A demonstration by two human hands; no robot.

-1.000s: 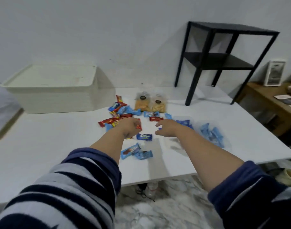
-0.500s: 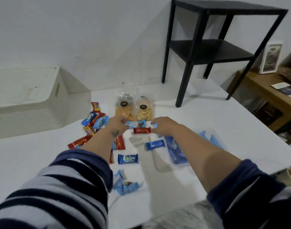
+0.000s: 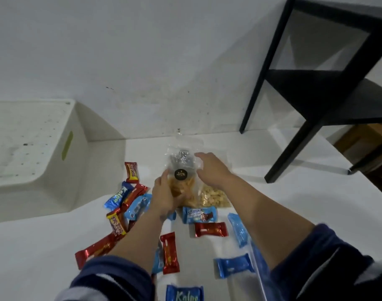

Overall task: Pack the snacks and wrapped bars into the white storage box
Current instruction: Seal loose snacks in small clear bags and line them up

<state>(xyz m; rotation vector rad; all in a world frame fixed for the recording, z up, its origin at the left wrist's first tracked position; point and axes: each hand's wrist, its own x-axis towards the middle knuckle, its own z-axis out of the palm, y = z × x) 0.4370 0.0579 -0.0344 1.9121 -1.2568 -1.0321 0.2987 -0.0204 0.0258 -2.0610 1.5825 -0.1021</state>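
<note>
Clear plastic crinkles under my left hand (image 3: 164, 197), which clamps the lower side of the snack bag (image 3: 181, 181) on the white table (image 3: 294, 203) near the wall. My right hand (image 3: 209, 170), fingers spread, touches its upper right edge. The bag's long axis runs away from me, sealed top toward the wall, orange crisps low, a black round sticker mid-face. A second bag of pale snacks (image 3: 214, 197) lies just beside it on the right. Red and blue wrapped bars (image 3: 210, 229) scatter around my wrists. The white storage box (image 3: 33, 153) stands well apart on the left.
</note>
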